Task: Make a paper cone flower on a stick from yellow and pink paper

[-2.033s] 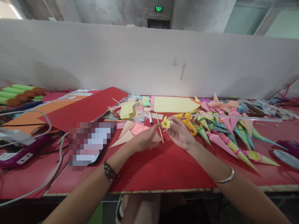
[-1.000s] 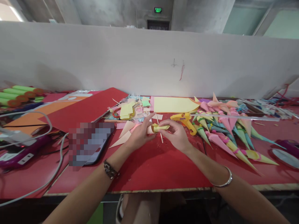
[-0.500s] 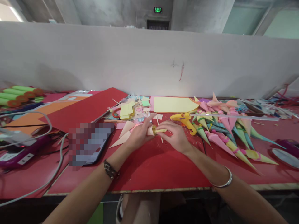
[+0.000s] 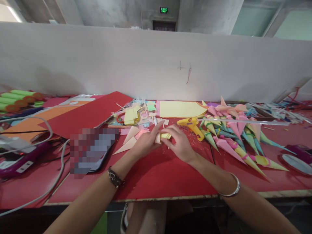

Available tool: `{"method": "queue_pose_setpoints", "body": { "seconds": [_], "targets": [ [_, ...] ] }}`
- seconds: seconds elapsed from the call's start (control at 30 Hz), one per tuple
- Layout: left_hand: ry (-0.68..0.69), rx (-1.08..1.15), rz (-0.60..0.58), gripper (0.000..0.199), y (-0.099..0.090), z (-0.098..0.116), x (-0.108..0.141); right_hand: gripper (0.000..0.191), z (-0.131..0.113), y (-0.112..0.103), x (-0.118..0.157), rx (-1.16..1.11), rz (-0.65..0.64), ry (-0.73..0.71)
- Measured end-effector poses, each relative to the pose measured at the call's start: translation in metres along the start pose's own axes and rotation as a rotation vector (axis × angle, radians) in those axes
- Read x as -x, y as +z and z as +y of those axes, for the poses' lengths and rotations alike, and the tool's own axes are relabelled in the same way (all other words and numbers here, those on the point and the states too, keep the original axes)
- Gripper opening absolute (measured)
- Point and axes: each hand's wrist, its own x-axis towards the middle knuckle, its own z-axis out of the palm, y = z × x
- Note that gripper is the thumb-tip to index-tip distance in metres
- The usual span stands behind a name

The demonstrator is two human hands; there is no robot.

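Observation:
Between both hands, above the red tabletop, is a small rolled paper piece (image 4: 165, 136), yellow with a paler cream end on the left. My left hand (image 4: 146, 141) grips its pale end, with the thumb pointing up and the other fingers partly hidden. The curled fingers and thumb of my right hand (image 4: 180, 143) pinch its yellow end. A thin pale stick (image 4: 163, 124) shows just behind the fingers. Peach paper cut-outs (image 4: 126, 145) lie beside my left hand, and a yellow glue gun (image 4: 192, 125) rests behind my right hand.
Several pastel paper cones (image 4: 240, 139) are heaped at the right. A phone (image 4: 99, 151) lies left, near a purple power strip (image 4: 21, 159) with cables. Yellow paper sheets (image 4: 180, 109), scissors (image 4: 119, 117) and scraps sit at the back, before a white partition (image 4: 122, 61).
My right fingers have shifted on the rolled paper, and more of its yellow part shows between the hands. The view has moved slightly; the things on the table stay in place.

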Motion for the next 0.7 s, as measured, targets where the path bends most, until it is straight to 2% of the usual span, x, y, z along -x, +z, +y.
{"method": "queue_pose_setpoints", "body": {
  "seconds": [0.23,0.3,0.37,0.47,0.6,0.7],
  "targets": [
    [-0.022,0.214,0.042,0.067,0.0007,0.0008,-0.001,0.033,-0.0047,0.0004,0.002,-0.04,-0.098,-0.028],
    [-0.025,0.238,0.056,0.055,0.0006,0.0008,-0.0015,0.036,-0.0068,-0.0014,0.0021,-0.065,-0.104,-0.048],
    [-0.021,0.236,0.054,0.036,0.0005,0.0007,-0.0024,0.038,-0.0081,-0.0026,0.0021,-0.078,-0.088,-0.059],
    [0.005,0.239,0.047,0.014,0.0004,0.0005,-0.0036,0.035,-0.0081,-0.0027,0.0021,-0.075,-0.058,-0.054],
    [0.03,0.265,0.049,0.009,0.0004,0.0009,-0.004,0.029,-0.0061,-0.0013,0.0021,-0.08,-0.044,-0.039],
    [0.059,0.342,0.037,0.009,0.0005,0.0017,-0.0037,0.033,-0.0051,-0.0014,0.0021,-0.081,-0.051,-0.029]
  ]
}}
